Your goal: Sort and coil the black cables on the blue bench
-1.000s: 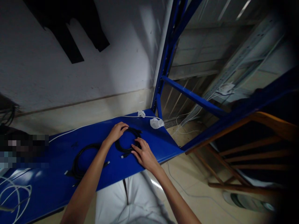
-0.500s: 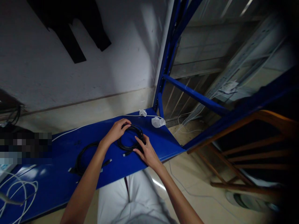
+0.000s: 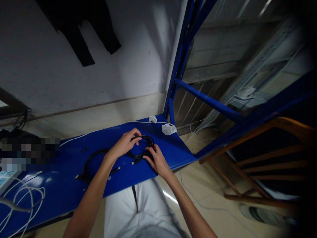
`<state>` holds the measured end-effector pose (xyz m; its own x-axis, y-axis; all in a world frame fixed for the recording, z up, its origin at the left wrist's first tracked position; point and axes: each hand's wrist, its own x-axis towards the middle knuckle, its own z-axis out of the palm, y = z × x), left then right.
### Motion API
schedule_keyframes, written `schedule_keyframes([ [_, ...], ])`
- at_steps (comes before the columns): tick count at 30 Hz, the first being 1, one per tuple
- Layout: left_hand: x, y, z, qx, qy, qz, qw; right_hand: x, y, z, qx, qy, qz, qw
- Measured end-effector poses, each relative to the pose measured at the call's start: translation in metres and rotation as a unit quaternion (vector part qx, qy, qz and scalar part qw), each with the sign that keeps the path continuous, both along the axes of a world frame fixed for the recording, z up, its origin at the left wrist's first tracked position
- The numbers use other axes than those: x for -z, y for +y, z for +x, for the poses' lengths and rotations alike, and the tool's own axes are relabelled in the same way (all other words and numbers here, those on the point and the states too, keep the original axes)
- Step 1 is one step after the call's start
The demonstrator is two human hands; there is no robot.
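Note:
A black cable (image 3: 138, 156) lies coiled in a loop on the blue shelf board (image 3: 126, 178), one plug end pointing left toward me. My left hand (image 3: 127, 141) is closed on the far left side of this coil, thumb and fingers pinching the strands. On the coil's right side, my right hand (image 3: 157, 160) grips the strands between thumb and fingers; part of the coil is hidden behind its fingertips. Left of my left forearm lies a second coiled black cable (image 3: 86, 165) with its plugs showing, partly covered by the arm.
Crumpled white wads (image 3: 169, 129) lie at the far right corner near a blue upright post (image 3: 177, 66). A white cable (image 3: 84, 135) runs along the wall. Loose white cable loops (image 3: 31, 198) sit at left. A wooden chair (image 3: 260, 158) stands to the right.
The view has shifted slightly, so the scene sits a little further right. Both hands stay at the coil; the left hand's fingers have moved slightly toward me along it.

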<state>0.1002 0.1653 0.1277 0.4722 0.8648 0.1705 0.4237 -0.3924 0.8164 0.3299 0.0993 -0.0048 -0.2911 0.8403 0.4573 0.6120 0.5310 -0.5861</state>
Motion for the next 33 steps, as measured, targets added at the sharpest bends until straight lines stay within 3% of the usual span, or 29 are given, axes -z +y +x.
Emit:
schedule_keyframes([
  [9,-0.006,0.001,-0.016,-0.105,-0.111,0.084,0.985,0.002,0.002,0.0,-0.001,0.024,0.018,1.0],
  [12,-0.016,-0.01,-0.019,-0.132,-0.145,0.154,0.968,-0.001,-0.001,-0.001,0.025,0.035,0.023,0.999],
  [15,-0.024,-0.033,-0.018,-0.159,-0.14,0.228,0.95,-0.021,-0.013,-0.01,0.039,0.14,-0.008,0.989],
  [17,-0.024,-0.054,-0.015,-0.167,-0.112,0.284,0.938,-0.045,-0.024,-0.023,0.004,0.284,-0.103,0.953],
  [18,-0.022,-0.065,-0.014,-0.158,-0.092,0.312,0.932,-0.06,-0.029,-0.03,-0.025,0.365,-0.175,0.914],
  [21,-0.011,-0.097,-0.008,-0.1,-0.011,0.356,0.929,-0.102,-0.037,-0.051,-0.098,0.578,-0.34,0.735],
  [23,-0.002,-0.115,-0.006,-0.083,0.038,0.375,0.922,-0.123,-0.037,-0.06,-0.111,0.615,-0.394,0.674],
  [27,0.009,-0.135,-0.008,-0.121,0.048,0.398,0.908,-0.14,-0.035,-0.069,-0.131,0.624,-0.418,0.648],
  [33,0.008,-0.16,-0.016,-0.196,-0.027,0.362,0.911,-0.143,-0.039,-0.08,-0.167,0.631,-0.433,0.622],
])
